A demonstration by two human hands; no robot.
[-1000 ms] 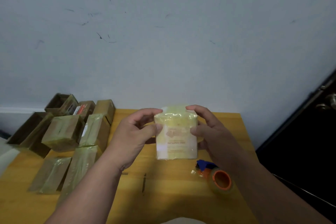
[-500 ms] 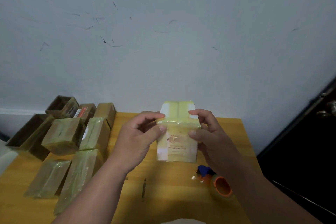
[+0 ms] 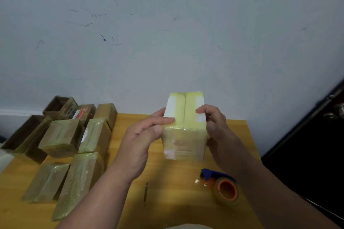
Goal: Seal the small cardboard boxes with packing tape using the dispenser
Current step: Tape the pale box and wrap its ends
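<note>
Held up at frame centre, above the yellow table (image 3: 232,130): a small pale box (image 3: 184,126), wrapped in glossy yellowish tape, top seam facing the camera. Left hand (image 3: 141,141) gripping its left side, fingers curled over the top edge, thumb on the front face. Right hand (image 3: 216,126) gripping the right side likewise, fingertips hooked on the top. Both grips closed on the box, neither slack.

Probably light, judging by the easy two-handed lift; card walls stiff at corners, likely to dent if squeezed mid-face. Tape film slick, so best taken at opposite edges and corners, not the flat glossy faces.

Lower right of centre, lying on the table: tape dispenser (image 3: 221,186), blue handle, orange core, untouched. At the left of the frame: a cluster of brown boxes (image 3: 74,139), most showing tape, a few at the back seemingly open.
</note>
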